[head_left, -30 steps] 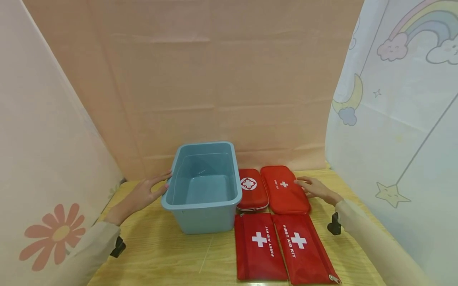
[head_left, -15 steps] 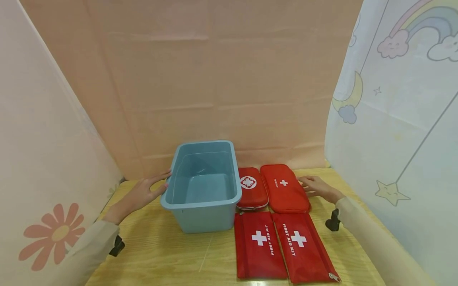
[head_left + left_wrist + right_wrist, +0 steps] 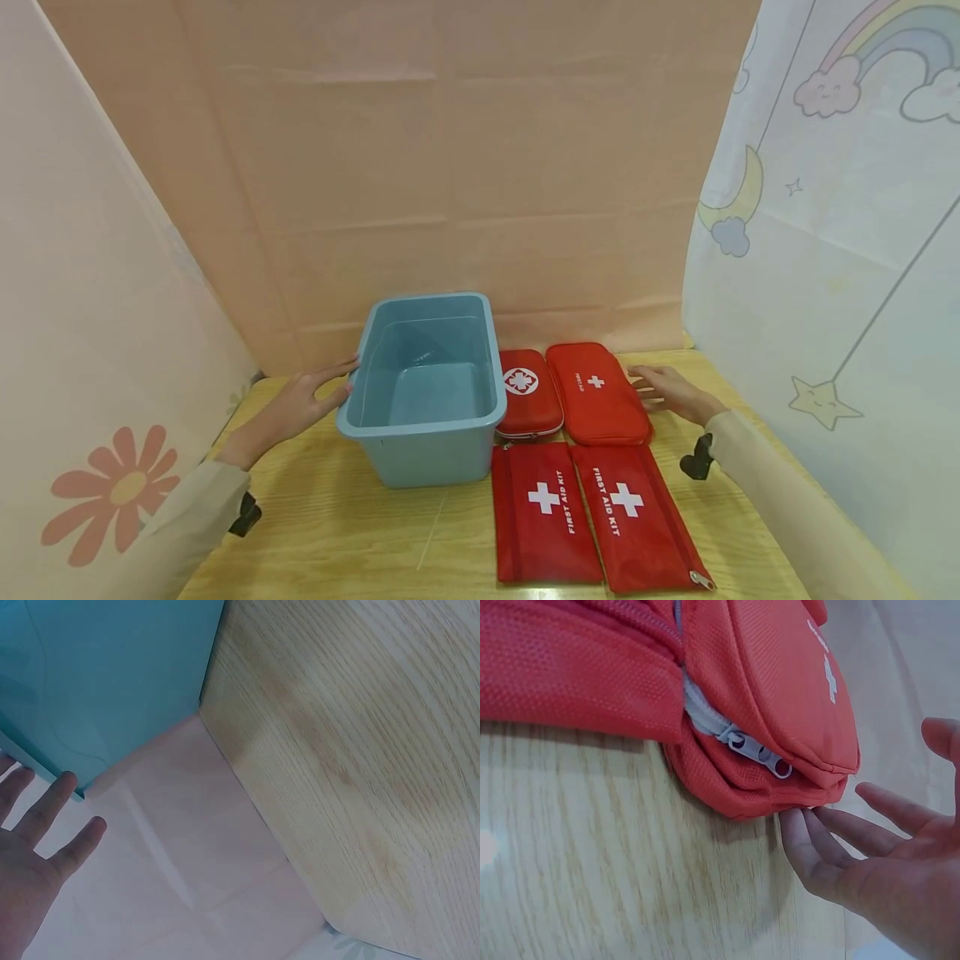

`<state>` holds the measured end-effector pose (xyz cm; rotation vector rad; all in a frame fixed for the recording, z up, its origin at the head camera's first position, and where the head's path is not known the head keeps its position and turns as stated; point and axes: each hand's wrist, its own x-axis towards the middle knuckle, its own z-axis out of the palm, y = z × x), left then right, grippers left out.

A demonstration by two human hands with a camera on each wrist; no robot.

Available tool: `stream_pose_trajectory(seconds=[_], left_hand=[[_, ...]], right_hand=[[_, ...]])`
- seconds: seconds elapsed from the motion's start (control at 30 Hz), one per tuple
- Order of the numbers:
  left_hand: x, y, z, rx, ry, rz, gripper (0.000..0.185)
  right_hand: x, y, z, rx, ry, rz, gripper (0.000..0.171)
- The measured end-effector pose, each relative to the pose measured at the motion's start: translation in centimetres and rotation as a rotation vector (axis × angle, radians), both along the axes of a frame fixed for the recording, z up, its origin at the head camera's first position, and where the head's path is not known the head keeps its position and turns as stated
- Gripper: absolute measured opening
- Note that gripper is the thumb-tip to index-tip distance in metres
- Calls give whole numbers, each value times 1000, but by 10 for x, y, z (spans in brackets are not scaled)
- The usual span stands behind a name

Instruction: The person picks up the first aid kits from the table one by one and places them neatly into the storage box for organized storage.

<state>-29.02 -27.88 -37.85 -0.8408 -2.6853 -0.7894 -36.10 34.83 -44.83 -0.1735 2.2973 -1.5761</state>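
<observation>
One blue plastic bin (image 3: 427,392) stood open on the wooden table (image 3: 337,533), left of centre, near the pink backdrop (image 3: 450,167). Four red first-aid kits lay to its right in two rows of two. In the far row, one small hard case (image 3: 527,393) with a round white emblem lay touching the bin's right wall, and one larger padded case (image 3: 602,393) with a small white cross lay just beside it. In the near row, two flat pouches, the left pouch (image 3: 543,514) and the right pouch (image 3: 637,518), each printed "FIRST AID KIT" with a white cross, lay side by side.

Two hands were in view. The left hand (image 3: 300,406) rested against the bin's left wall below the rim, fingers straight and slightly spread; the left wrist view showed the fingertips (image 3: 64,786) at the rim's edge, gripping nothing. The right hand (image 3: 670,392) lay flat on the table at the right edge of the padded case, fingers extended and somewhat apart. The right wrist view showed the fingertips (image 3: 795,825) touching the lower seam of that case (image 3: 765,697) near its zipper pull (image 3: 754,750), not closed round it.

One patterned curtain (image 3: 840,250) with rainbow, moon and star hung at right; one flower-printed panel (image 3: 90,350) stood at left.
</observation>
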Motion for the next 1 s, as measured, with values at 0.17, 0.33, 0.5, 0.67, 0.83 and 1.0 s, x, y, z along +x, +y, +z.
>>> stream_pose_trajectory(seconds=[0.17,0.33,0.5,0.67,0.83,1.0], left_hand=[[1,0,0,1,3,-1,49],[0,0,-1,7,1,-7,49],[0,0,-3,14,8,-6,49],[-1,0,-4,24,5,5,49],[0,0,-5,37,-6,10,50],[0,0,-6,45,-14,5,50]], right_hand=[[0,0,1,-22,2,8,66],[-1,1,0,-37,-6,-4,66],[-4,2,1,-35,1,-14,68],[-3,1,3,-38,11,-12,67],[-1,0,4,-52,7,-23,69],[0,0,4,-73,-5,-31,69]])
